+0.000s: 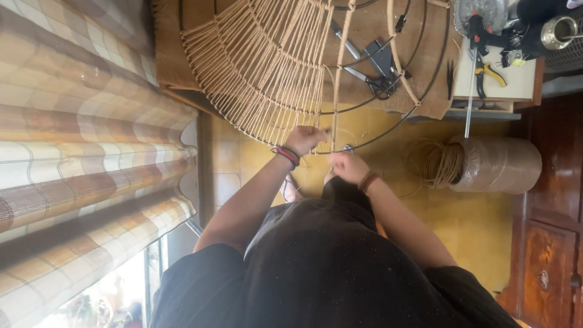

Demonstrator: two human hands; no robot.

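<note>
A round black wire frame (405, 116) stands in front of me, partly wrapped with tan cord strands (261, 67) that fan out from its hub. My left hand (305, 140), with red and black wristbands, is closed on the frame's lower rim where the wrapped strands end. My right hand (347, 167), with a brown wristband, is just below the rim and pinches a thin strand of tan cord. The two hands are close together but apart. My black shirt fills the bottom of the view.
A large roll of tan cord (495, 164) lies on the yellow floor to the right. Behind the frame are a burlap-covered surface (173, 54), a dark tool (379, 61), pliers (489, 73) and a metal cup (559, 30). A checked curtain (79, 152) hangs left; a wooden cabinet (552, 243) stands right.
</note>
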